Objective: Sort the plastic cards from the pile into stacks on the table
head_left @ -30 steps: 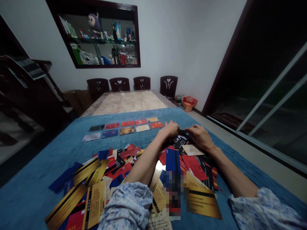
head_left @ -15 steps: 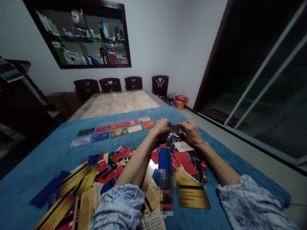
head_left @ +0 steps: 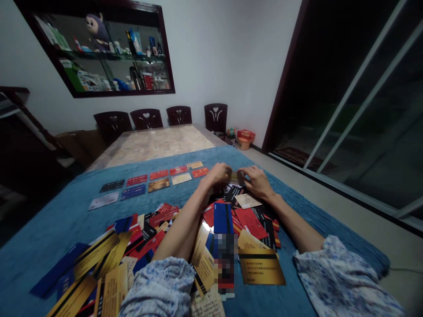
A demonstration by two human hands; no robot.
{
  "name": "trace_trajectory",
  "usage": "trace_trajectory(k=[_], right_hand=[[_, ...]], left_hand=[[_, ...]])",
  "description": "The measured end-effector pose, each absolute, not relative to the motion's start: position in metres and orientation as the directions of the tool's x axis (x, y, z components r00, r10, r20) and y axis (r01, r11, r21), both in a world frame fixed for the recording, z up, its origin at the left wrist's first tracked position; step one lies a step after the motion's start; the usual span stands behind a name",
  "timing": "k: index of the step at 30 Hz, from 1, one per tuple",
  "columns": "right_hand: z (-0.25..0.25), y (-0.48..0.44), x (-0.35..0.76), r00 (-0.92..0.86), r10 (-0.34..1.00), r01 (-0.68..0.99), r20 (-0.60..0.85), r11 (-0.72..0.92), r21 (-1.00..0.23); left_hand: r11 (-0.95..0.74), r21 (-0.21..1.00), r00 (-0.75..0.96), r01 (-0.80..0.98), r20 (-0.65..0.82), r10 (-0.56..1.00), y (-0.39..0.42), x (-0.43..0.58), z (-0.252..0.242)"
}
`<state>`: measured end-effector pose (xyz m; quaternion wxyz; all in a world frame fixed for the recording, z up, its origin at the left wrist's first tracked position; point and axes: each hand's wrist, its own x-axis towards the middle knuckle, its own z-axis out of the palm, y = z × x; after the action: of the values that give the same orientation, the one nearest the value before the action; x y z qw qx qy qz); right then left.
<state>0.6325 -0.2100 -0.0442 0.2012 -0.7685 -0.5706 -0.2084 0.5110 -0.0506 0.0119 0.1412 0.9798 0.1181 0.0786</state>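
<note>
My left hand [head_left: 218, 174] and my right hand [head_left: 257, 180] meet over the far end of the card pile. Between their fingertips they hold a gold-brown card [head_left: 235, 178] by its two ends, tilted up. Below the hands lie black cards [head_left: 235, 193], a cream card [head_left: 247, 200], red cards [head_left: 251, 222] and a blue card [head_left: 223, 218]. A gold card with a dark stripe [head_left: 262, 267] lies near my right sleeve. More gold cards [head_left: 95, 253] and red cards [head_left: 161, 215] are heaped to the left of my left arm, which hides part of the pile.
Two rows of cards lie face up beyond the pile, among them a blue card [head_left: 133, 191] and a silver card [head_left: 103, 200]. A blue cloth [head_left: 66, 220] covers the near table; its far part [head_left: 172, 141] is bare stone-patterned. Several dark chairs [head_left: 145, 119] stand behind.
The card between my hands has turned and now shows a gold-brown, printed-looking surface instead of a plain greyish one. The whole view has shifted slightly, so everything appears further left.
</note>
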Motion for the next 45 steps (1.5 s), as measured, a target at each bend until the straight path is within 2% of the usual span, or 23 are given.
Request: trace_trajectory(k=[7, 12, 19, 34, 45], right_hand=[[-0.042, -0.209, 0.625, 0.279, 0.832, 0.95, 0.48, -0.313, -0.01], [-0.041, -0.21, 0.623, 0.295, 0.847, 0.95, 0.443, -0.308, -0.044], [-0.043, -0.209, 0.626, 0.283, 0.845, 0.951, 0.453, -0.309, -0.016], [-0.049, -0.205, 0.639, 0.186, 0.842, 0.964, 0.506, -0.256, 0.073], [-0.047, -0.205, 0.635, 0.147, 0.869, 0.972, 0.473, -0.216, 0.094]], left_hand=[[-0.933, 0.272, 0.957, 0.233, 0.108, 0.271, -0.053, 0.508, 0.013], [-0.923, 0.275, 0.949, 0.268, 0.091, 0.303, -0.052, 0.508, 0.011], [-0.928, 0.244, 0.943, 0.281, 0.113, 0.314, -0.056, 0.505, 0.012], [-0.911, 0.201, 0.927, 0.36, 0.035, 0.374, -0.066, 0.498, 0.022], [-0.915, 0.169, 0.929, 0.366, -0.01, 0.369, -0.065, 0.495, 0.034]])
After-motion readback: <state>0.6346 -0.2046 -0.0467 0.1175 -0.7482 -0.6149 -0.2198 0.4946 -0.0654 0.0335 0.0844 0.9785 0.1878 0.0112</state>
